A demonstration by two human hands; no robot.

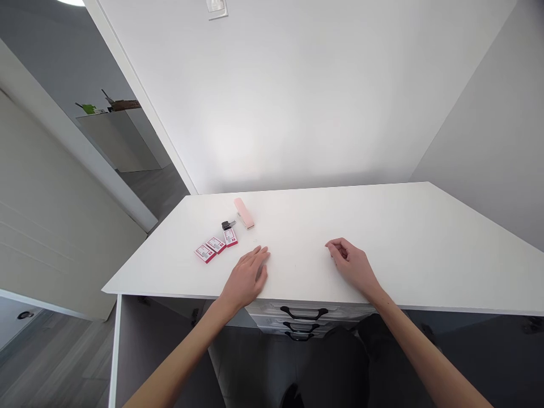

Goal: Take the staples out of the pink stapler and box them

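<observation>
My left hand lies flat on the white desk, fingers stretched out, holding nothing. Just to its upper left sit three small red-and-white boxes in a row, a small dark clip-like object and a pale pink stapler. My right hand rests on the desk to the right with its fingers loosely curled inward; nothing shows in them.
A drawer unit with black handles stands under the desk's front edge between my arms. White walls close the desk at the back and right. A doorway on the left opens onto a room with a counter.
</observation>
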